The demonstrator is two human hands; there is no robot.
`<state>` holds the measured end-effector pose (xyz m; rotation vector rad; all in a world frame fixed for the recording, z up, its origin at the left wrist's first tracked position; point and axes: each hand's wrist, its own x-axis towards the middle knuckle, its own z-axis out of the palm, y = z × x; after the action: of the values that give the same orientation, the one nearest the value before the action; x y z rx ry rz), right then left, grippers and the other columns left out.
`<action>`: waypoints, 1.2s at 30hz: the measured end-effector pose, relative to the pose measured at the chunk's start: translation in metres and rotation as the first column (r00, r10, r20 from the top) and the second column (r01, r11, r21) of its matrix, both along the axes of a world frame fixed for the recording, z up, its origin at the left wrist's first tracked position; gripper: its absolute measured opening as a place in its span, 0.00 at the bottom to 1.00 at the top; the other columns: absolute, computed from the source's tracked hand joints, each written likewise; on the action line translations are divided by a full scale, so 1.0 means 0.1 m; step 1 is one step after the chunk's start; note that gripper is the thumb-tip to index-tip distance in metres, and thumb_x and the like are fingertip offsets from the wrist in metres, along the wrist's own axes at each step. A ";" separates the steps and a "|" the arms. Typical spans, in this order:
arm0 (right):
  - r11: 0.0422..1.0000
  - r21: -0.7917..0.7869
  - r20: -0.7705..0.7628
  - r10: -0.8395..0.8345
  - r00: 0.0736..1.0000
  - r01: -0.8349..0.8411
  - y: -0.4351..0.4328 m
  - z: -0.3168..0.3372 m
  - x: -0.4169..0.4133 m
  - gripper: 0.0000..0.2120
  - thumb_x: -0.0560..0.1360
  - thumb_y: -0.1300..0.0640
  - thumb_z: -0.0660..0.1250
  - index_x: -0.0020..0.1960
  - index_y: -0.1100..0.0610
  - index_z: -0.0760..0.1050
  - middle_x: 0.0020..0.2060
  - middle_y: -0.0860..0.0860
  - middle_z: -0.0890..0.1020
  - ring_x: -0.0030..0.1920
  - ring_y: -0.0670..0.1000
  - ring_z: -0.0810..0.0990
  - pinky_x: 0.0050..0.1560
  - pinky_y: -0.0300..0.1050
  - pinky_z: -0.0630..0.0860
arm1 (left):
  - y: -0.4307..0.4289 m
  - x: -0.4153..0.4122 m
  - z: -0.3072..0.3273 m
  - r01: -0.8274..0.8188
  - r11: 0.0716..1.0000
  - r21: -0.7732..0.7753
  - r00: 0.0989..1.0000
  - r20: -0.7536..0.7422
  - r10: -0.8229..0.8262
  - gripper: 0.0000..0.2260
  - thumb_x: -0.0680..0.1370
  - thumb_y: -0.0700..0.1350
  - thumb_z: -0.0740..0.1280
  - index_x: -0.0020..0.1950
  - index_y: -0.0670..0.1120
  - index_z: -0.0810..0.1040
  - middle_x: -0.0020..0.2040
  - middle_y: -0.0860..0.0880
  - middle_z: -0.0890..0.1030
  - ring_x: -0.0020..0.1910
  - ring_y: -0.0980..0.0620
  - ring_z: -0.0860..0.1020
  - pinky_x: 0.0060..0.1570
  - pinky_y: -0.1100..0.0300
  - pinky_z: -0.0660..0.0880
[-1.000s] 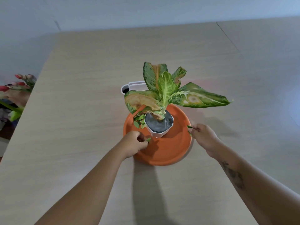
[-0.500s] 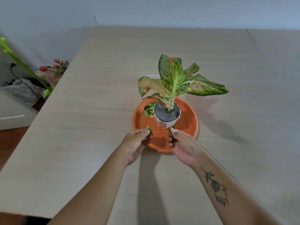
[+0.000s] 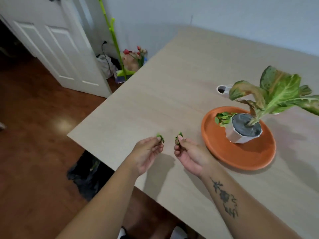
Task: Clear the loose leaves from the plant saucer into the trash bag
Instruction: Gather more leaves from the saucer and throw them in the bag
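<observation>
Both hands are mid-carry over the pale wood-grain tabletop (image 3: 172,87), each pinching a small clump of leaves. Left hand (image 3: 146,152) has thumb and forefinger closed on a few small green loose leaves (image 3: 160,138); right hand (image 3: 188,152) pinches a second green leaf scrap (image 3: 179,138) the same way, other fingers loosely curled. Neither load is fully visible; count unclear. The target, a crumpled black plastic trash bag (image 3: 86,175), sits on the brown wood floor (image 3: 34,152), below and to the left of the near-left table edge. So the drop lies down-left of both hands, and the left hand is the nearer one. The bag's mouth can't be made out from here; some green shows inside it. Likely path: sweep both hands left past the table edge, then lower and release. The room there is open, nothing between hands and bag except the edge itself. Risk: light leaves may flutter wide if released high. Not done yet: a pile of small green leaves (image 3: 223,119) remains in the round orange plastic saucer (image 3: 241,157), touching the white pot (image 3: 236,135) of the large-leaved plant (image 3: 276,94), right of the right hand.
</observation>
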<state>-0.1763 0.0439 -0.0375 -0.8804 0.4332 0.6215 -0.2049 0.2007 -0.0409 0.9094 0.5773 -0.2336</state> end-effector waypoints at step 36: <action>0.769 -0.358 -0.258 0.462 0.848 -0.529 5.08 -2.23 -0.40 0.05 0.79 0.61 0.63 0.44 0.58 0.72 0.32 0.51 0.70 0.32 0.46 0.70 0.31 0.37 0.69 | 4.47 -1.12 -2.24 -0.580 0.783 0.224 0.699 -0.357 0.620 0.04 0.78 0.38 0.66 0.45 0.41 0.79 0.36 0.46 0.78 0.34 0.54 0.76 0.38 0.64 0.76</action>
<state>-0.2163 0.5517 -0.2604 -1.3883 0.4853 1.1234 -0.3173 0.6476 -0.2649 0.7129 1.2662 0.2136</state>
